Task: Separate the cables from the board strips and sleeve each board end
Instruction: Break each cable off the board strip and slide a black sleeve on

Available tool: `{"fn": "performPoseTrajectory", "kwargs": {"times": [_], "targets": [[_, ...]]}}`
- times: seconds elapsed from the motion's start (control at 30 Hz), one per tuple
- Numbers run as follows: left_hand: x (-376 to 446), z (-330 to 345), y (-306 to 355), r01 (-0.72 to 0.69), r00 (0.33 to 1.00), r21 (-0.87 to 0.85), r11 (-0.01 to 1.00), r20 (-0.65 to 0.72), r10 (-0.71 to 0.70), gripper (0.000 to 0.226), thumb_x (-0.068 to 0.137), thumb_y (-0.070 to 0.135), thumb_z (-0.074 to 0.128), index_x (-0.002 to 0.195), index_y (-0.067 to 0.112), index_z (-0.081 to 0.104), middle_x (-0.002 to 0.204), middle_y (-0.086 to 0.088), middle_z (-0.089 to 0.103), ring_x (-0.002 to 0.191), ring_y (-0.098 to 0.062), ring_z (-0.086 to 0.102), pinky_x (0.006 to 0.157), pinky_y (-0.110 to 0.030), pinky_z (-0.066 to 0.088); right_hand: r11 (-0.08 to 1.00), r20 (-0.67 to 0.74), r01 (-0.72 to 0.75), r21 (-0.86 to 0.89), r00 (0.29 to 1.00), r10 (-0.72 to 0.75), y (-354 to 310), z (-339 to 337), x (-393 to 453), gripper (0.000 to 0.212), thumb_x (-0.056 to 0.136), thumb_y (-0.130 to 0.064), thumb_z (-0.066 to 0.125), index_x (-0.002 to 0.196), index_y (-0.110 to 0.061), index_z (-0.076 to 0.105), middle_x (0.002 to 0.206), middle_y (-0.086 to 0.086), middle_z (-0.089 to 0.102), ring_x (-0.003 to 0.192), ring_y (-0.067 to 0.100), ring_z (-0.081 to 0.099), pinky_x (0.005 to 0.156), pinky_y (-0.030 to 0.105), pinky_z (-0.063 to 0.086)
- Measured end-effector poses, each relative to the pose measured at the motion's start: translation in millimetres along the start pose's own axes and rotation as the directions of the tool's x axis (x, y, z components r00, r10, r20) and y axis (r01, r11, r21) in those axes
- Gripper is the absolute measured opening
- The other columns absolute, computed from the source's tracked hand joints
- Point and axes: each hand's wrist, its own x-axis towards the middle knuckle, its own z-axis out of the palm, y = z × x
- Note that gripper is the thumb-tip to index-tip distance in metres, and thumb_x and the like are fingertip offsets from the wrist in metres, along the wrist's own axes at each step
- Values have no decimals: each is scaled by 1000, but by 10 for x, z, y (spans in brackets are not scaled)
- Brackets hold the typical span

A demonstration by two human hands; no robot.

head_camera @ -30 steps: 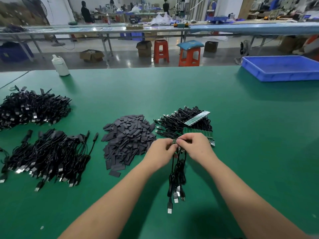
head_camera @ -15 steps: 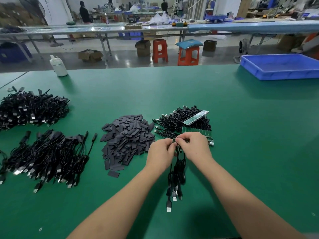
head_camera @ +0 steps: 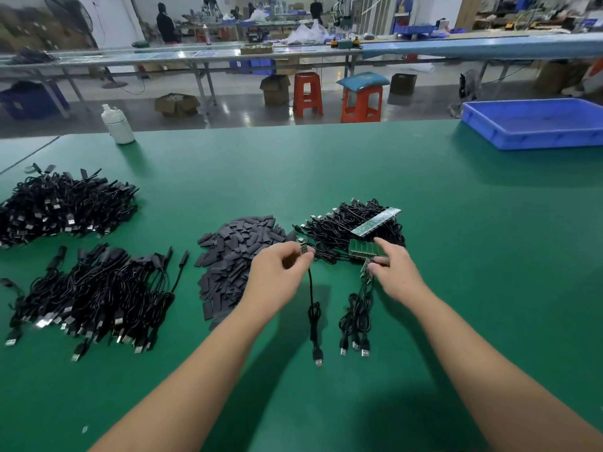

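Now left hand [head_camera: 280, 268] pinches single cable [head_camera: 312, 308]; right hand [head_camera: 393, 269] apparently grips board strip [head_camera: 365, 248].

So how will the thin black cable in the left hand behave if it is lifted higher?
The thin black cable probably stays floppy: it hangs limp from the left hand, and its coiled middle sags. It seems light, since a fingertip pinch on the small board end carries it. The metal plug at the bottom may swing or drag on the green table.
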Motion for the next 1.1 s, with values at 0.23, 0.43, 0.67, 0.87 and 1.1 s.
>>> {"fn": "performPoseTrajectory", "kwargs": {"times": [0.23, 0.43, 0.67, 0.87, 1.1], "targets": [[-19, 95, 187, 82, 991, -280, 957, 120, -50, 7, 90, 14, 68, 86, 18, 73, 58, 5, 57, 54, -11, 51, 50, -24, 41, 779, 380, -159, 607, 918, -109, -374, 343, -324, 40, 105, -45, 39, 119, -19, 65, 107, 3, 76, 97, 20, 73, 89, 36, 58], [1, -14, -138, 281, 958, -404, 871, 169, -231, 13, 89, 16, 70, 87, 4, 73, 59, 1, 56, 51, -13, 40, 45, -20, 30, 797, 331, -45, 602, 923, -197, -466, 565, -441, 18, 94, -33, 64, 97, -19, 75, 85, 0, 73, 46, 6, 39, 43, 16, 32], [-77, -535, -858, 270, 941, 102, 957, 183, -285, 5, 89, 23, 71, 90, 27, 74, 81, 12, 72, 66, -6, 59, 64, -22, 48, 944, 383, -97, 317, 923, -33, -406, 741, -488, 18, 96, -34, 62, 91, -23, 77, 76, -7, 72, 43, -1, 42, 45, 13, 36], [-167, -1032, -1409, 215, 858, 634, 743, 241, -454, 20, 80, 24, 79, 91, 31, 63, 89, 11, 67, 84, -8, 64, 74, -23, 51, 987, 436, -113, 116, 899, 52, -305, 916, -579, 27, 100, -34, 56, 88, -20, 75, 49, -17, 60, 39, 6, 31, 41, 18, 30], [-214, -1008, -1559, 212, 880, 658, 722, 192, -434, 23, 77, 28, 82, 82, 30, 60, 83, 12, 64, 75, -3, 59, 58, -16, 43, 992, 415, -99, 84, 908, 55, -260, 1119, -586, 19, 98, -27, 58, 109, -24, 73, 85, 5, 71, 52, 13, 34, 53, 26, 32]]}}
